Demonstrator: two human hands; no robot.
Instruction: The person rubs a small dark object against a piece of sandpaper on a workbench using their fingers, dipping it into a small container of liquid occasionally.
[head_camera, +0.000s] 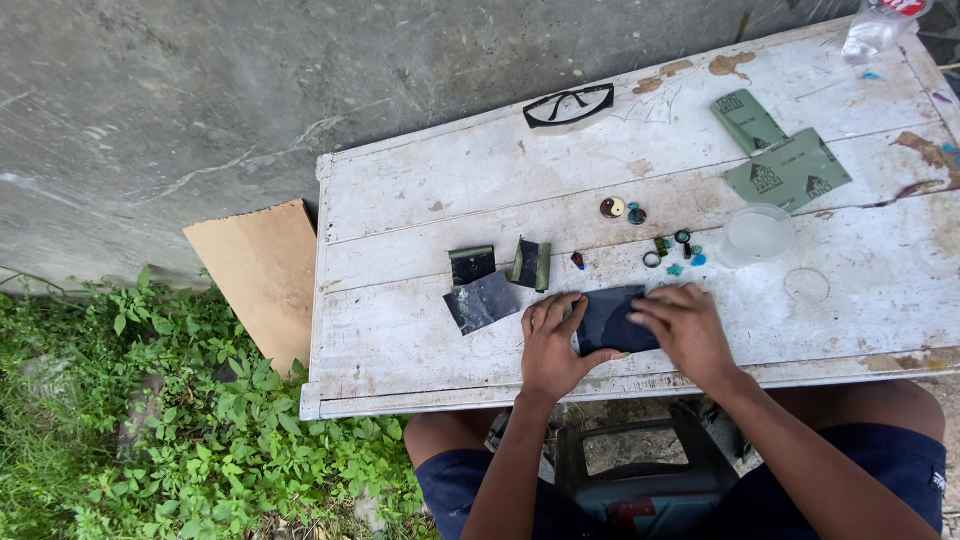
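Both hands press flat on a dark rectangular sandpaper sheet (612, 318) near the near edge of the worn white wooden table (400, 330): left hand (551, 345) pinning its left end, right hand (686, 328) spread over its right end. Just left lie smaller dark sandpaper pieces (481, 300). Farther, small coloured rings (672, 250), a clear plastic cup (757, 234), two green printed sandpaper sheets (780, 160), and black-framed safety glasses (568, 105) at the far edge.

I see a dark blue-black sheet (612, 318) on a chipped white table (420, 190) with brown patches. Two grey-green sheets (780, 160), black-framed clear glasses (568, 106), tan cardboard (262, 270), small teal and green rings (672, 250).
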